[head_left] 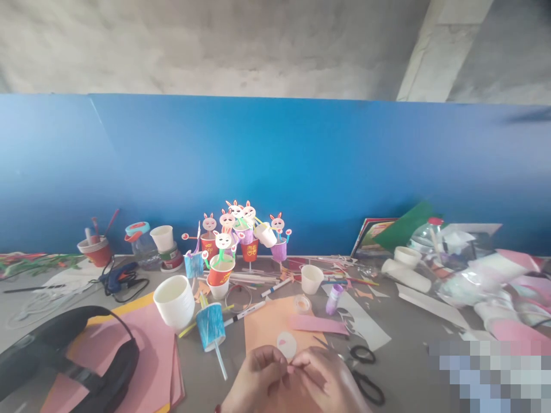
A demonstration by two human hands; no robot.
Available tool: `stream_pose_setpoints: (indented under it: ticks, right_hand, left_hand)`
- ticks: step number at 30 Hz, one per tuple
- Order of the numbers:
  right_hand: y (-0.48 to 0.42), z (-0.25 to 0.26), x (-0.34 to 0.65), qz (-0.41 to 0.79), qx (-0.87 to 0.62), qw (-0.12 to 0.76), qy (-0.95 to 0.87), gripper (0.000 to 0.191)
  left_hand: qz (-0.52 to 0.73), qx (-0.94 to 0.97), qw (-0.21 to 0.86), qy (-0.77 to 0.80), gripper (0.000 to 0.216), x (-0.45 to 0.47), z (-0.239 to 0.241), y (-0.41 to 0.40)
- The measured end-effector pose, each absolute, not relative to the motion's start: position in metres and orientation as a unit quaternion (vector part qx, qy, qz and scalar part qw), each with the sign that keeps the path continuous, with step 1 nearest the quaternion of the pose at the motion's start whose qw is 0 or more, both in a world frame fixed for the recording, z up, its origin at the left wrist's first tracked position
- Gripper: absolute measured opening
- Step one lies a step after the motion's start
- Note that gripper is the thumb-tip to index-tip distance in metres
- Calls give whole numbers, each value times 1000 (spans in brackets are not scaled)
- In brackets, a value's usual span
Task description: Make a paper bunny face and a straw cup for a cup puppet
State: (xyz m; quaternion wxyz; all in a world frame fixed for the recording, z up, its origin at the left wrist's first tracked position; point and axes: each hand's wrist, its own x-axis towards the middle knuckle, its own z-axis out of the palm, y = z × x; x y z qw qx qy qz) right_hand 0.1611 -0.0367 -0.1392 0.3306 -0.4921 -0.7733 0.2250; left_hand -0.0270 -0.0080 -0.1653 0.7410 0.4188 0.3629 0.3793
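Note:
My left hand (269,370) and my right hand (321,376) meet over the orange paper sheet (262,332), thumbs and forefingers pinched together. Whatever sits between the fingertips is too small and too covered to name. Just beyond them lies a white paper disc (287,350) with a small pink shape on it. A pink paper strip (318,325) crosses the sheet's right side, below a roll of clear tape (302,303). Black-handled scissors (364,354) rest beside my right hand. To the left, a blue-coloured paper cup (210,327) lies tilted with a straw sticking out.
Several paper-cup rabbit figures (222,241) stand at the back by the blue partition (327,172). Stacked white cups (174,301), a purple glue stick (334,299) and markers surround the sheet. A black headset-like object (116,373) covers pink paper on the left; plastic-wrapped supplies (477,278) crowd the right.

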Motion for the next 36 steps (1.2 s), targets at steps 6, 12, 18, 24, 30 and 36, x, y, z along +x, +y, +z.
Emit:
stream_pose_setpoints:
  ticks: [6,12,18,24,30,36]
  right_hand:
    - [-37,-136,161,223,-483,327,-781,22]
    - [-35,-131,156,278,-491,358,-744,13]
    - [-13,-139,165,346,-556,356,-666,9]
    - [13,-151,172,305,-595,314,-674,13]
    - [21,-156,163,240,-625,293,-683,19]
    - [18,-168,155,139,-657,305,-675,20]
  left_hand:
    - [365,417,746,371,37,-26,-158,-11]
    - [365,447,727,372,41,-26,-158,-9]
    - [397,491,661,406,38,-24,-160,-13]
    - [360,715,388,457,21,-19,-172,-21]
    - [229,839,203,449,47,-21,-167,-18]
    - [102,835,247,480,55,-21,-159,-16]
